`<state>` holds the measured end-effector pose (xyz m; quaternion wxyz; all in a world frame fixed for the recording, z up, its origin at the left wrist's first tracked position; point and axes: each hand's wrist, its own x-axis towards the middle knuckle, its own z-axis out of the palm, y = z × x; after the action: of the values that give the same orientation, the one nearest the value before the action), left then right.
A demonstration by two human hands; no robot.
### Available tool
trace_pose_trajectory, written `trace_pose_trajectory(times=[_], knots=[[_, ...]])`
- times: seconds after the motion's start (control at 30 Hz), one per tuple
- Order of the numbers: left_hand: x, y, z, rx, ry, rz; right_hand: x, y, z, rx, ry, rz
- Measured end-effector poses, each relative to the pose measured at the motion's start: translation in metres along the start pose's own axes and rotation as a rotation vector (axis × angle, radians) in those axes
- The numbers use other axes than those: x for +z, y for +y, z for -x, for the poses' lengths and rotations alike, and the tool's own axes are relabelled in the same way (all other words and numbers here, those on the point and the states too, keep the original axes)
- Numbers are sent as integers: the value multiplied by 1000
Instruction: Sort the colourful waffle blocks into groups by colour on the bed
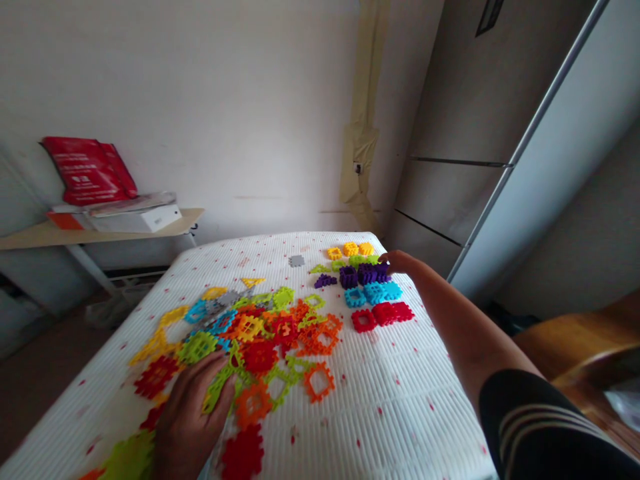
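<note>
L hand (193,400) has a lime pc (216,387) btwn thumb & fingers, at nr edge of the mixed pile (260,357) on L & mid part of the desk (395,413). R arm stretches to far R; R hand (397,261) is by the ends of the lime row (356,261) & purple row (349,277), can't tell if it grips anything. Yellow row (351,249) sits beyond those, blue row (374,293) then red row (384,315) nearer. Grey pc (297,261) lies apart, L of rows.

The bottom edge cuts off a lime-green piece (129,456).
</note>
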<state>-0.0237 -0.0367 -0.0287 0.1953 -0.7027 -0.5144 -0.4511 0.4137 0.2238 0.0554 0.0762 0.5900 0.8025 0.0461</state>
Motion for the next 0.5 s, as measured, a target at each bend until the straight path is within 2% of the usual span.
trace_pose_trajectory(times=[0.3,0.43,0.5], knots=[[-4,4,-1,4,-29,-19,10,-2,-3,-21,14,-7],[-4,6,0,-13,-32,-8,18,0,-5,-22,89,-28],[-4,7,0,-33,-32,1,19,1,-5,-14,171,-44]])
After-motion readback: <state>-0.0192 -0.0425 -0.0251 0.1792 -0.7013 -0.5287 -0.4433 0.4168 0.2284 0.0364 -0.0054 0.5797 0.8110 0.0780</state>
